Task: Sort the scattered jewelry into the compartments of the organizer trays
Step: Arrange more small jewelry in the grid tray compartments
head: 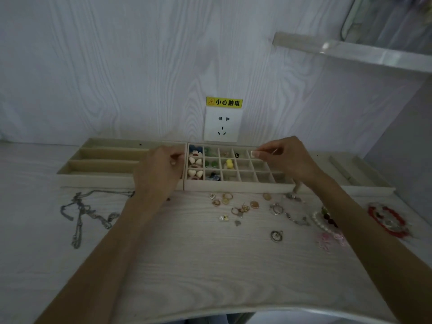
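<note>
We are working at the grid tray [240, 186], which sits against the table's [210, 265] back edge, between the long-slot tray [98, 177] toward the back left corner and a third tray [364, 181] toward the back right corner. Our right hand [288, 160] is hovering over the grid tray's back right cells, thumb and forefinger pressed together as if pinching something small; we cannot tell what it is, or whether anything is really there. Our left hand [160, 169] is curling over the seam where the two trays meet, fingers bent toward the divider; whether it is gripping the wall or only resting there is unclear.

The left cells are already holding pale heart pieces [195, 173], green bits and a yellow charm [229, 163]. Most cells on the right look unfilled.

To do this step well, we are judging that the pinch should come down right inside one cell before letting go, so that a tiny piece does not bounce over a divider. Steadying the tray with the left hand seems wise.

The loose rings [233, 204] are lying just in front of the grid tray's front wall, the chain [81, 213] toward the left edge, and the red bracelet [388, 220] and pearl bracelet [321, 220] toward the right edge.
</note>
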### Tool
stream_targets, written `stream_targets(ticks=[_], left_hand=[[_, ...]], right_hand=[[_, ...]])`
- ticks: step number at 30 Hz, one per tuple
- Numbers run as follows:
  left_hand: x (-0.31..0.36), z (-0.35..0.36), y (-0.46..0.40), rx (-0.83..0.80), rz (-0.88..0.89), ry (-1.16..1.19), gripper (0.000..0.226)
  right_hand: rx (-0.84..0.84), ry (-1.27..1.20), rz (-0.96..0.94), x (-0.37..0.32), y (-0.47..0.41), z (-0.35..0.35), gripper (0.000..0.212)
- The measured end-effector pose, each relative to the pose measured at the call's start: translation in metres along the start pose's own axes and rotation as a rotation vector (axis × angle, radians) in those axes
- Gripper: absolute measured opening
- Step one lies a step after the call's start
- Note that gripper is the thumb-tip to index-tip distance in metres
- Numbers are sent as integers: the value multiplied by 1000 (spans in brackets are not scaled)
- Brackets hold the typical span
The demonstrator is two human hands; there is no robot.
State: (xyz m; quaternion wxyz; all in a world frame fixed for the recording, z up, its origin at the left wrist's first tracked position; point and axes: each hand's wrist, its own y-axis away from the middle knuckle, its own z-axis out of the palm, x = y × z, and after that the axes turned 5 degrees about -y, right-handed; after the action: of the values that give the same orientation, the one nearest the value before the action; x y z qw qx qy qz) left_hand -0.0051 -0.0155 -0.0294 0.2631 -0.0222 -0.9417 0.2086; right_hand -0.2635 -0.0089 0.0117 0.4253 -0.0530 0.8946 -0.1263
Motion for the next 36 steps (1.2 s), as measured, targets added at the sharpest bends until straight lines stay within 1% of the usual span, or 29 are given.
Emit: stream_targets(ticks=[3, 6, 9, 13, 17, 24, 29, 32, 36], left_hand=[[-4, 4, -2, -36, -29, 19, 21], [-4, 7, -4, -52, -54, 84, 23], [-5, 7, -5, -47, -66, 105, 23], [-5, 6, -4, -37, -80, 137, 22], [-5, 7, -4, -46, -86, 142, 23], [-4, 7, -4, -41, -80, 144, 23], [-5, 7, -3, -39, -73, 153, 22], [-4, 6, -4, -36, -73, 139, 23], [-4, 8, -4, -43, -60, 128, 23]], right_hand=[[-82, 48, 75, 3, -16, 8, 22], [-163, 103, 96, 7, -24, 19, 21], [-174, 155, 101, 12, -27, 28, 17], [-144, 179, 127, 15, -27, 31, 13], [-183, 232, 138, 13, -28, 30, 13], [-203, 279, 134, 12, -33, 30, 16], [-221, 232, 150, 6, -29, 24, 20], [-182, 178, 138, -1, -23, 9, 20], [-131, 14, 88, 1, 2, -24, 14]])
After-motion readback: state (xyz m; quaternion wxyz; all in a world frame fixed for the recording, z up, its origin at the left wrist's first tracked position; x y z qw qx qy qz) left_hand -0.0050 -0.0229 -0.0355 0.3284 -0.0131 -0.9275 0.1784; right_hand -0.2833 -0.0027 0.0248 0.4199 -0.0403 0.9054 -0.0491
